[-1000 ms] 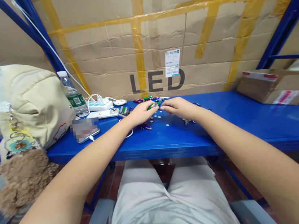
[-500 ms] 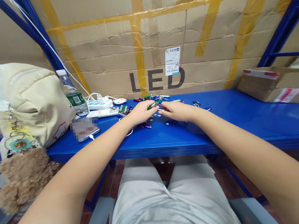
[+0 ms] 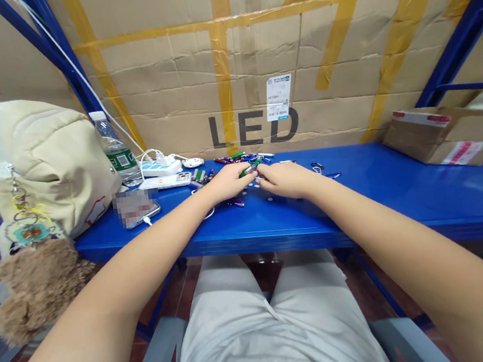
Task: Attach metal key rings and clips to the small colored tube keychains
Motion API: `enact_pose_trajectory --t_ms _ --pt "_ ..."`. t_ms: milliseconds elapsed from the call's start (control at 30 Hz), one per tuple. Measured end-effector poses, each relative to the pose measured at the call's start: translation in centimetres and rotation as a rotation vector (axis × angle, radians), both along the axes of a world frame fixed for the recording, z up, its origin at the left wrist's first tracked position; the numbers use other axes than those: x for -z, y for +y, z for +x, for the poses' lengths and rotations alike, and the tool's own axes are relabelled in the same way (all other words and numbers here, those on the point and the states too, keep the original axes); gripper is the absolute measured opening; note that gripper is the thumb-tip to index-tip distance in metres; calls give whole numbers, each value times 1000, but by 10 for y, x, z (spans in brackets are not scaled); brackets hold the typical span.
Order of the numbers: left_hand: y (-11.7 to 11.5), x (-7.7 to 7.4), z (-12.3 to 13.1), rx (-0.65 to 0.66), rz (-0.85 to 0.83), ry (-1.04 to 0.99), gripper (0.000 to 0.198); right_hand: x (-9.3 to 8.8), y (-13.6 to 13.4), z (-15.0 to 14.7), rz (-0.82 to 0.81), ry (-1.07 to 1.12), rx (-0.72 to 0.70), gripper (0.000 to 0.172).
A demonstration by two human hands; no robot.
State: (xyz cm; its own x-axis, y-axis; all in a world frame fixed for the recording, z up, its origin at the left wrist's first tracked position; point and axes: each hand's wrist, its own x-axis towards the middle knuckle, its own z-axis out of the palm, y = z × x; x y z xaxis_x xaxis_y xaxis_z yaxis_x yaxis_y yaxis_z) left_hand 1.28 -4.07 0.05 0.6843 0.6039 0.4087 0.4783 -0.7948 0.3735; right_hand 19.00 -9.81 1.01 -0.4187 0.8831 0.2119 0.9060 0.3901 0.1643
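My left hand [image 3: 226,183] rests on the blue metal shelf [image 3: 358,202] with its fingers closed on a small green metal tube [image 3: 248,171]. My right hand [image 3: 285,179] sits close beside it, fingertips at the tube's near end. Whether those fingers hold anything is hidden. A heap of small coloured metal tubes [image 3: 239,159] lies just beyond my hands. Small white discs [image 3: 264,193] are scattered in front of them, and a few purple tubes [image 3: 236,203] lie below my left hand.
A cream padded bag [image 3: 54,163] with a plush keychain, a water bottle [image 3: 117,152], a power strip [image 3: 156,168] and phones [image 3: 165,181] crowd the shelf's left side. A cardboard box [image 3: 443,138] stands at the right, against a taped cardboard wall [image 3: 232,70].
My right hand has drawn slightly left, closer to my left hand, and a red piece near its fingertips no longer shows. The view has tilted slightly.
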Motion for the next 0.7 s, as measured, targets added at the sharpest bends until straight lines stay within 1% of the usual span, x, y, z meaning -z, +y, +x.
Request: enact_pose_trajectory --t_ms 200,300,367,533,700 --pt "2 2 0 6 25 36 33 1 1 0 -71 2 -4 29" --pt "1 1 -1 12 9 38 34 3 5 3 -97 61 -30 27" --pt "-1 1 -3 41 -4 46 35 3 7 5 -98 118 -49 27" --pt "-3 1 -5 114 4 115 45 3 8 7 -96 217 -69 22" --pt "0 2 -4 98 58 64 45 4 10 8 -105 287 -89 20"
